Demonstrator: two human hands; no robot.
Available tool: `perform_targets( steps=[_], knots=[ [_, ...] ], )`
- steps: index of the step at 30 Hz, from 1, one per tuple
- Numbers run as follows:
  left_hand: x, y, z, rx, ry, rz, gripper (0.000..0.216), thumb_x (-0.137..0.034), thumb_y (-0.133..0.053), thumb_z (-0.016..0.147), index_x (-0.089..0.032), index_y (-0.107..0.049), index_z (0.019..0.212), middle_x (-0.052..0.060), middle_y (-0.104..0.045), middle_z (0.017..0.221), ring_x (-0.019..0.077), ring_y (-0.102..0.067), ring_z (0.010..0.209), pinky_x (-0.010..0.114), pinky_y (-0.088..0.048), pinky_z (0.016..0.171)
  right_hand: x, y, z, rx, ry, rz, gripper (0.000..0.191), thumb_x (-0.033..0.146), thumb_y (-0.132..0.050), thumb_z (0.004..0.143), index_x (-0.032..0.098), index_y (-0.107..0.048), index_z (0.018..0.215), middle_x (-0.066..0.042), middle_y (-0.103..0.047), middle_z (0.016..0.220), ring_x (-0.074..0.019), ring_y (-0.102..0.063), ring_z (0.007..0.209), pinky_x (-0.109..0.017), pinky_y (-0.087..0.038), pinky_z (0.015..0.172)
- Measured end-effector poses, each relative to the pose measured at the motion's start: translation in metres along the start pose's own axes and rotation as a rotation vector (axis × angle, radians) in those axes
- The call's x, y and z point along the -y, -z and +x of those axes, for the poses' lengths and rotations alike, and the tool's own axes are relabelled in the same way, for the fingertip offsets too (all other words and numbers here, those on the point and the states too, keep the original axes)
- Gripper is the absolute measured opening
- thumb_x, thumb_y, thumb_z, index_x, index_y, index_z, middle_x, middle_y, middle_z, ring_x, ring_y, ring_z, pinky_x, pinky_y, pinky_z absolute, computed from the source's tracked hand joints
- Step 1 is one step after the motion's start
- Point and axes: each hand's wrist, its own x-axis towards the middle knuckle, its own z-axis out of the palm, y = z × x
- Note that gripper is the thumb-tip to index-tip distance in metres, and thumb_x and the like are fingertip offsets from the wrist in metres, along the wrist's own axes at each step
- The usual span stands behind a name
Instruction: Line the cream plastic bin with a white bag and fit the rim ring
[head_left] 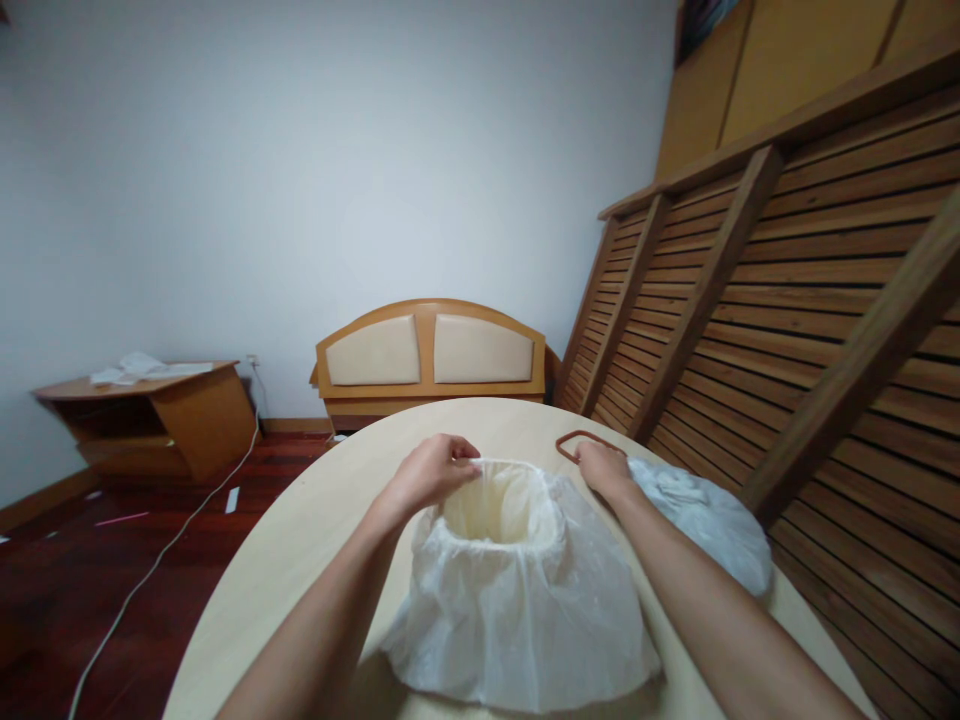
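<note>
A white translucent plastic bag lines an upright container, and its skirt hangs down over the outside. The container itself is hidden under the bag; its round mouth faces up. My left hand pinches the bag at the far left of the rim, thumb and fingers together. Beyond the rim on the right, my right hand is closed on a thin brown ring-shaped frame, which stands out to the left of the fingers. Beside my right forearm lies a crumpled heap of white plastic bags.
The round cream table carries all this. A slatted wooden panel leans close along the right side. Behind the table stands a padded headboard. At left, a low wooden cabinet and a white cable are on the dark red floor.
</note>
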Motion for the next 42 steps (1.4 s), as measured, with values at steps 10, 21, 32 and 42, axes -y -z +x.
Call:
perform_targets(
  steps=[10, 21, 32, 42],
  knots=[
    [-0.014, 0.007, -0.003, -0.198, -0.025, -0.192, 0.039, -0.038, -0.067, 0.086, -0.013, -0.070, 0.116, 0.016, -0.072, 0.122, 0.0266, -0.071, 0.102, 0.036, -0.055, 0.090, 0.039, 0.080, -0.046, -0.166, 0.343, 0.338, 0.029, 0.026, -0.053, 0.096, 0.024, -0.073, 0.117, -0.004, -0.077, 0.110, -0.0177, -0.070, 0.096, -0.026, -0.049, 0.083],
    [-0.029, 0.019, -0.014, -0.217, 0.009, -0.615, 0.075, -0.065, -0.065, 0.079, -0.014, -0.057, 0.133, 0.019, -0.067, 0.130, 0.0276, -0.067, 0.112, 0.037, -0.053, 0.088, 0.050, 0.147, -0.125, -0.194, 0.994, 0.472, 0.021, 0.022, -0.058, 0.095, 0.022, -0.075, 0.108, -0.005, -0.076, 0.102, -0.0173, -0.068, 0.094, -0.027, -0.049, 0.086],
    [-0.026, 0.015, -0.011, -0.392, 0.031, -0.426, 0.030, -0.040, -0.069, 0.079, -0.012, -0.067, 0.089, 0.009, -0.077, 0.075, 0.0121, -0.061, 0.050, 0.022, -0.046, 0.048, 0.056, 0.145, -0.134, -0.179, 1.115, 0.449, 0.034, 0.030, -0.078, 0.081, 0.023, -0.073, 0.114, -0.007, -0.074, 0.112, -0.0237, -0.066, 0.108, -0.038, -0.050, 0.098],
    [-0.040, 0.015, -0.020, -0.317, 0.116, -0.338, 0.018, -0.029, -0.062, 0.086, -0.012, -0.067, 0.092, 0.010, -0.079, 0.084, 0.0104, -0.060, 0.042, 0.021, -0.046, 0.040, 0.053, 0.130, -0.128, -0.143, 0.987, 0.391, 0.122, 0.077, -0.077, 0.063, 0.017, -0.030, 0.159, -0.019, -0.029, 0.163, -0.0388, -0.026, 0.150, -0.057, -0.027, 0.122]
  ],
)
